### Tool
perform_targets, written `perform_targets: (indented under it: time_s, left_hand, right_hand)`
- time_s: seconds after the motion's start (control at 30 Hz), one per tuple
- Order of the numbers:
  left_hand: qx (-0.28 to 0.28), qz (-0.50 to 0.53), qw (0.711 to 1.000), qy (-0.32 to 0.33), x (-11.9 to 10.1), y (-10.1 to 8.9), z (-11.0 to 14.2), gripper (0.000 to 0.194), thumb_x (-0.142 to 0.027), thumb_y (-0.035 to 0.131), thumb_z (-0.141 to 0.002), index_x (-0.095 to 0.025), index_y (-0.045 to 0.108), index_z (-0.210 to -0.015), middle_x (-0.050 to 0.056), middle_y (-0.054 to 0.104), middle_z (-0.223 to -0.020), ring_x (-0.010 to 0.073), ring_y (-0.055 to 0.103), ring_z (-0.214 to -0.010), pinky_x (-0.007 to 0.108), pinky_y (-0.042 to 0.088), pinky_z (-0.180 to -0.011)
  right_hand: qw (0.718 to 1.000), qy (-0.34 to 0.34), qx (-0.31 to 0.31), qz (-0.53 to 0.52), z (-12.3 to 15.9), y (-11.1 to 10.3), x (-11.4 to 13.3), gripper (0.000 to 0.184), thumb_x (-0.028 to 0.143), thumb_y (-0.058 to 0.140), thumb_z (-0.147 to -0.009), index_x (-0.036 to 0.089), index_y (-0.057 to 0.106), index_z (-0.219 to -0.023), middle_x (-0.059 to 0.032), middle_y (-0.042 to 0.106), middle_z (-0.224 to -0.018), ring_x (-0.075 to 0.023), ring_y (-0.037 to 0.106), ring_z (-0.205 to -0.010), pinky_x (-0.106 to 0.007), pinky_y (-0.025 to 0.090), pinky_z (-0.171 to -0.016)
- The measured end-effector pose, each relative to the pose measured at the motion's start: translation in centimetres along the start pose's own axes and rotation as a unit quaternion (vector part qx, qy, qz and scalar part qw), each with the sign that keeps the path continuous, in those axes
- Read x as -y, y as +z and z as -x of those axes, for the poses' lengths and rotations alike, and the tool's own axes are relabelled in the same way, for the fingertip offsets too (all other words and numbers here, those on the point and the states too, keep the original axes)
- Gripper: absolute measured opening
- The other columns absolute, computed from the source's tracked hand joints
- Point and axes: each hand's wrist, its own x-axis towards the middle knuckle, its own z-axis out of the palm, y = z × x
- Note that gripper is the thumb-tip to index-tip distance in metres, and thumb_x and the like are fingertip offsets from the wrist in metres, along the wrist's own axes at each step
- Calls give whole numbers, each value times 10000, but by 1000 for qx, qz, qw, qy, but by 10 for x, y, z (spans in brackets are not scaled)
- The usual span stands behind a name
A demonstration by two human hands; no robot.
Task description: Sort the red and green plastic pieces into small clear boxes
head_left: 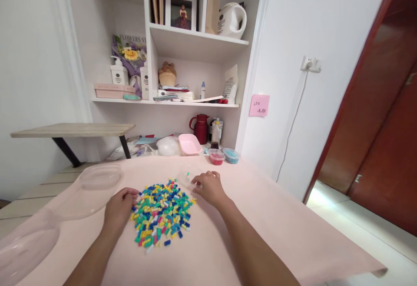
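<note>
A heap of small colourful plastic bricks [163, 212] in blue, green, yellow, white and pinkish red lies on a pink cloth. At its left edge is my left hand [120, 210]. Thumb and index finger there are drawn together beside the bricks, and whatever lies between them is too small to make out. To the right of the heap, my right hand [210, 188] hovers with bent fingers somewhat apart, close to the rim of a clear plastic container [183, 178]. One tiny green brick [188, 174] shows in that container. My right fingers partly cover its right side.
Lidded tubs of red pieces [216, 157] and blue pieces [231, 155] stand at the back, near a pink basin [190, 144] and a red jug [201, 129]. Clear plastic trays [87, 194] lie on the left. Shelves [195, 38] rise behind the table.
</note>
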Motion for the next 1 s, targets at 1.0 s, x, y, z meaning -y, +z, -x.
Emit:
perform_targets:
  time_s: [1.0]
  left_hand:
    - [6, -12, 1000, -3, 2, 1, 1, 217, -224, 477, -612, -210, 670, -709, 4, 690, -635, 177, 640, -601, 264, 487, -559]
  right_hand:
    - [988, -24, 130, 83, 22, -22, 33, 262, 197, 571, -779, 294, 741, -954, -43, 729, -972, -215, 651, -888, -291, 427, -715]
